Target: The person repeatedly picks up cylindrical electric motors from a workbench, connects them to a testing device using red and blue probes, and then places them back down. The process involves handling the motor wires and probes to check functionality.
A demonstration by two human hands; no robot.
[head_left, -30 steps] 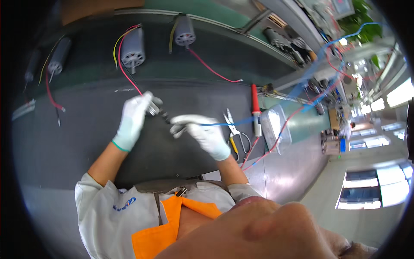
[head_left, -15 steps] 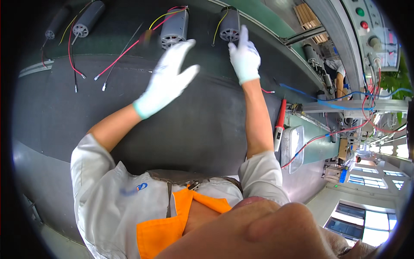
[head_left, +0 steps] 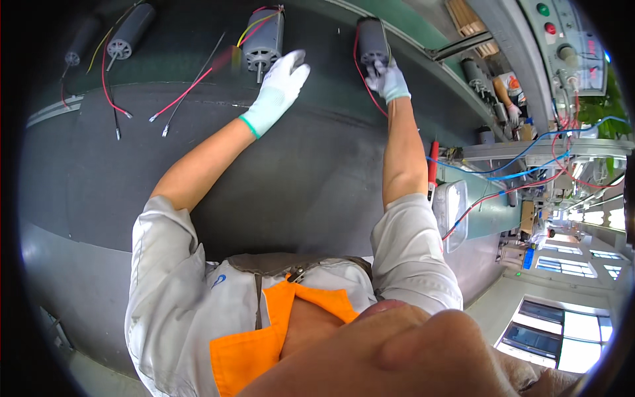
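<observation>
My left hand (head_left: 279,89), in a white glove, hovers just right of the shaft end of a grey cylindrical motor (head_left: 266,34). It holds nothing, and its fingers are apart. That motor's shaft points toward me, and red and yellow wires come off its back. At the right, my gloved right hand (head_left: 389,81) has its fingers curled round the shaft end of another grey motor (head_left: 374,36). The shaft itself is hidden by the fingers. A red wire (head_left: 359,63) runs down the left side of this motor and passes behind my hand.
Two more grey motors (head_left: 132,30) with leads lie at the far left. Loose wire ends (head_left: 182,99) trail over the dark mat. Right of my forearm are a red-handled tool (head_left: 433,162) and a clear plastic box (head_left: 454,212). A control box with buttons (head_left: 562,43) stands beyond; another person's hand (head_left: 513,114) shows nearby.
My right hand has curled its fingers onto the motor's end, and that motor has turned and shifted right; its red wire now shows on the left. My left hand has moved right.
</observation>
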